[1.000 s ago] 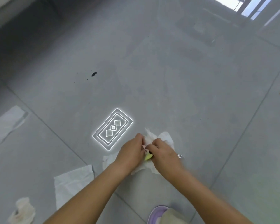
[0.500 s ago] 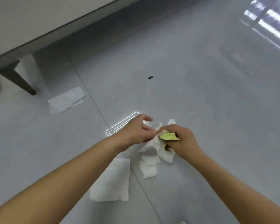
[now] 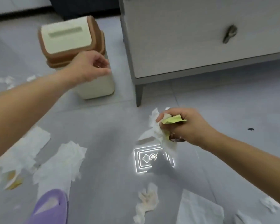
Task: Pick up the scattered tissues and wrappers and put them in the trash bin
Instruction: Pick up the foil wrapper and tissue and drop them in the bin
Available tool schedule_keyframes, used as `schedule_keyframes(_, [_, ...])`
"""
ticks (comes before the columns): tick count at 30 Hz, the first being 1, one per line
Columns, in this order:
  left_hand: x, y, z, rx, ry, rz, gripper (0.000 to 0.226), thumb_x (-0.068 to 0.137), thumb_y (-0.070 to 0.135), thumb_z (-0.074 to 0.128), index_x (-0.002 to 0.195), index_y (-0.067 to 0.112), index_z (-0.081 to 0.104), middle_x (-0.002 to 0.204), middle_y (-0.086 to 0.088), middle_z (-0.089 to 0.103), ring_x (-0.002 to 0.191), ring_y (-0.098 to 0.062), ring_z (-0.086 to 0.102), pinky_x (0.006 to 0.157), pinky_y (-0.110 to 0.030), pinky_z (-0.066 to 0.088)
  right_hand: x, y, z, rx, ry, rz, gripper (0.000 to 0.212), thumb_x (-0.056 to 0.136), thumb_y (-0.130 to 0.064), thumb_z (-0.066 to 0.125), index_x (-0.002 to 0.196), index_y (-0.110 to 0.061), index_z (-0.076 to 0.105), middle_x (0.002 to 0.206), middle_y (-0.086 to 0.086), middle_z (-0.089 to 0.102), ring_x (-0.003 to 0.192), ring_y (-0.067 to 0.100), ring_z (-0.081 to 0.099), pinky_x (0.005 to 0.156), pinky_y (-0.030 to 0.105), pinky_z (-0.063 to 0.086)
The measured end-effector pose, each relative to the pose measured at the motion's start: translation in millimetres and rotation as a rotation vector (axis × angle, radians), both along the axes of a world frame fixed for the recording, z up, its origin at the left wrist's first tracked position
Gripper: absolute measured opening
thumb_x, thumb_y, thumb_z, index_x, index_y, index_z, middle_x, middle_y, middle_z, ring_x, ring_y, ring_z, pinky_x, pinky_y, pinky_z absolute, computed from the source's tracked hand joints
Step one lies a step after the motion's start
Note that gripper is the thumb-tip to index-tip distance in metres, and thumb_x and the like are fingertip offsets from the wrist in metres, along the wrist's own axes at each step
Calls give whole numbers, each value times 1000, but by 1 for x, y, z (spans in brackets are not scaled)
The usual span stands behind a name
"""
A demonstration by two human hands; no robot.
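Carrying, right hand: right hand [image 3: 186,126] grips a bundle of white tissue [image 3: 157,133] and one yellow-green wrapper [image 3: 174,121]; fingers [image 3: 171,128] clenched round both.
Bundle location: held off the floor [image 3: 113,138], right of the trash bin [image 3: 95,88] and well apart from it, below the cabinet leg [image 3: 139,94].
Dark item under right hand: too blurred to name.
Left hand: left hand [image 3: 89,67] is raised in front of the bin, fingers loosely curled, nothing visible in them.
Bin state: swing lid [image 3: 66,38] closed; contents hidden.
Progress: judged early; one handful is collected, not yet binned.
Remaining: deliver the bundle, then clear the floor litter in several more trips.
Count, larger tissues on floor: four – flat left [image 3: 31,143], crumpled left-centre [image 3: 61,164], crumpled bottom centre [image 3: 145,202], flat bottom right [image 3: 199,210].
Count, small scraps: at least four – two far left [image 3: 6,80] [image 3: 31,77], two bottom right [image 3: 270,204] [image 3: 242,217].
Count, wrappers: one in hand; one yellowish piece [image 3: 13,181] on the floor at the left edge, in a blurred heap not countable apart.
Count, bins: one.
Other debris: one dark speck [image 3: 250,129].
Surroundings: grey cabinet [image 3: 184,42], purple slipper [image 3: 50,207], glowing rectangular mark [image 3: 145,157] on the floor.
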State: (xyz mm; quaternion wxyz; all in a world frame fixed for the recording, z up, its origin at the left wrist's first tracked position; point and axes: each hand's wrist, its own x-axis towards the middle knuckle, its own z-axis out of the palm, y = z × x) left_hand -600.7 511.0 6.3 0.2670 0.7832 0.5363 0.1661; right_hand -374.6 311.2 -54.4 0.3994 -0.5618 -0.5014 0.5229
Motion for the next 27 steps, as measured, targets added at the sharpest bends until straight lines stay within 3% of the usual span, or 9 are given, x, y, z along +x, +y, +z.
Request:
schedule_keyframes(4, [-71, 71, 32, 123, -24, 70, 32, 79, 27, 72, 106, 12, 64, 100, -5, 65, 88, -15, 59, 79, -29, 49, -67, 60, 26, 18, 25, 40, 21, 80, 3, 65, 72, -17, 69, 47, -12, 51, 37, 7, 42, 42, 19, 42])
schedule_keyframes(8, [-112, 146, 40, 291, 73, 50, 44, 79, 35, 70, 117, 17, 57, 119, -1, 60, 111, -20, 53, 91, -34, 45, -124, 127, 47, 79, 13, 26, 20, 80, 1, 65, 73, -17, 70, 49, -12, 51, 39, 7, 42, 44, 18, 41])
schedule_keyframes(12, [-140, 210, 21, 440, 401, -3, 93, 65, 54, 76, 140, 22, 31, 144, -6, 38, 131, -30, 33, 104, -47, 33, -159, 182, 51, 107, 13, -19, 20, 81, 1, 64, 72, -16, 70, 49, -9, 50, 37, 7, 41, 40, 15, 38])
schedule_keyframes(14, [-154, 230, 7, 402, 438, -13, 107, 58, 59, 77, 143, 21, 22, 149, -6, 29, 133, -33, 28, 105, -49, 30, -169, 203, 52, 116, -19, -57, 21, 81, 1, 64, 72, -17, 70, 46, -11, 51, 35, 5, 42, 37, 13, 36])
schedule_keyframes(19, [-171, 259, -24, 376, 273, -19, 91, 69, 43, 73, 140, 23, 20, 151, -4, 19, 127, -36, 35, 93, -50, 42, -189, 269, 63, 206, -104, -180, 32, 80, 2, 65, 67, -27, 70, 50, -13, 58, 37, 2, 47, 40, 14, 40])
schedule_keyframes(21, [-172, 262, -31, 424, 186, -21, 86, 71, 36, 72, 139, 21, 22, 150, -5, 19, 122, -35, 40, 90, -47, 44, -196, 303, 63, 276, -230, -211, 35, 80, -2, 66, 70, -35, 70, 64, -13, 59, 45, 1, 53, 44, 12, 42])
schedule_keyframes(23, [-171, 261, -39, 434, 117, -15, 83, 74, 31, 71, 140, 20, 21, 151, -5, 15, 120, -34, 43, 89, -44, 44, -205, 337, 58, 355, -436, -220, 36, 80, -3, 64, 84, -38, 70, 81, -15, 57, 69, 3, 56, 54, 8, 46])
schedule_keyframes(25, [-168, 257, -46, 428, 57, 9, 82, 76, 28, 69, 141, 21, 18, 153, -4, 11, 118, -34, 45, 89, -41, 44, -215, 365, 53, 379, -601, -185, 37, 78, 1, 62, 98, -29, 69, 89, -25, 50, 97, 4, 45, 76, 1, 39])
schedule_keyframes(27, [-166, 252, -50, 419, 13, 33, 82, 79, 26, 67, 143, 24, 15, 154, -2, 9, 118, -35, 45, 92, -41, 44, -220, 388, 40, 326, -737, -37, 35, 77, 0, 63, 104, -22, 68, 98, -18, 58, 105, 7, 46, 74, -2, 30])
